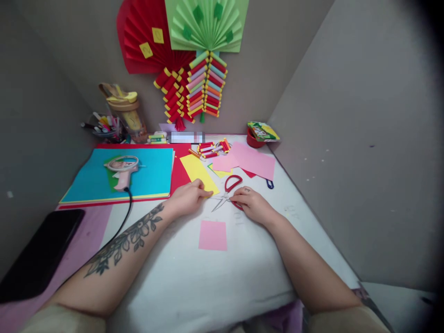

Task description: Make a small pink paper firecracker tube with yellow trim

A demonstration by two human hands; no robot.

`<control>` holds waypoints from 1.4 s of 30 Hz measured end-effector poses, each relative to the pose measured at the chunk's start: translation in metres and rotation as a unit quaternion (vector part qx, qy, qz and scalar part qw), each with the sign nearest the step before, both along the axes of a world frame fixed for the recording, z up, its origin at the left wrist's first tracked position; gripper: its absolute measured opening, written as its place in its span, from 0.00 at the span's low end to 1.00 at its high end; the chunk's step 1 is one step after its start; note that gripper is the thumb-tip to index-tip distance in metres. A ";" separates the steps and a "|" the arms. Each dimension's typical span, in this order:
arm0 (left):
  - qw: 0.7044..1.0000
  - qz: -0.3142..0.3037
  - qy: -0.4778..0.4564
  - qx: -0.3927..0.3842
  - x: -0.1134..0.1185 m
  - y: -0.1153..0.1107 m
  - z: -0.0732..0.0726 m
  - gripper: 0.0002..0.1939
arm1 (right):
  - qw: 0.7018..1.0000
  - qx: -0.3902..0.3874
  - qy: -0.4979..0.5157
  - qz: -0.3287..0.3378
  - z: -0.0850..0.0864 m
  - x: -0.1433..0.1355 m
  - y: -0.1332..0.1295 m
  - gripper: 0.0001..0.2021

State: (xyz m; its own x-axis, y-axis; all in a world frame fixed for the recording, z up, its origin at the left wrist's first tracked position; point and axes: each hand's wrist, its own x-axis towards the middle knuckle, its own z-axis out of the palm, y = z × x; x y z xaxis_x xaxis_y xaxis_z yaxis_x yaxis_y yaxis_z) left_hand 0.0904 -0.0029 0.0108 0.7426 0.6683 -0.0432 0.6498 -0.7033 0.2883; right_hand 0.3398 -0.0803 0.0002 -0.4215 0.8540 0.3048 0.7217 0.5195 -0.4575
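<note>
Left hand (189, 198): finger straight on yellow paper (200, 170); grip unclear
Right hand (255, 204): bent, closed on scissors (225, 196)
Arms (130, 247): spread across bench's (249, 277) near edge

The single view comes from a camera worn on the person's head, looking forward and down over the bench (243, 277) from its near side. The forearms (128, 259) enter at the lower corners and lead away from the lens to the hands (187, 199), seen at middle distance near mid-frame. The wide framing takes in the back wall (267, 55) above and side walls (364, 138) at both edges.
</note>
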 end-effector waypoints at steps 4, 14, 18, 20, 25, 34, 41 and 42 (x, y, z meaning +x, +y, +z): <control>1.000 0.004 -0.003 0.005 -0.001 -0.001 0.001 0.20 | 1.000 -0.003 -0.001 0.001 0.000 -0.001 0.000 0.19; 0.996 0.027 -0.080 -0.025 -0.007 -0.006 0.003 0.21 | 1.000 -0.005 0.007 -0.005 0.002 -0.002 0.001 0.18; 0.996 -0.008 -0.086 -0.029 -0.009 -0.005 0.003 0.20 | 1.000 -0.012 0.001 -0.004 0.002 -0.003 0.002 0.18; 0.997 -0.013 -0.071 -0.016 -0.010 -0.004 0.001 0.20 | 1.000 -0.012 -0.002 -0.004 0.001 -0.003 0.003 0.18; 0.999 -0.018 -0.042 -0.007 -0.012 0.000 0.000 0.19 | 1.000 -0.008 -0.004 0.000 -0.001 -0.001 0.004 0.18; 0.997 -0.005 -0.018 -0.073 -0.011 0.007 0.008 0.19 | 1.000 -0.001 0.002 0.005 -0.001 -0.003 0.004 0.18; 0.996 0.009 -0.018 -0.086 -0.007 0.005 0.013 0.17 | 1.000 -0.006 0.002 0.004 0.000 -0.003 0.003 0.17; 0.996 0.010 -0.020 -0.084 -0.007 0.005 0.013 0.17 | 1.000 -0.005 0.002 0.003 0.000 -0.003 0.003 0.17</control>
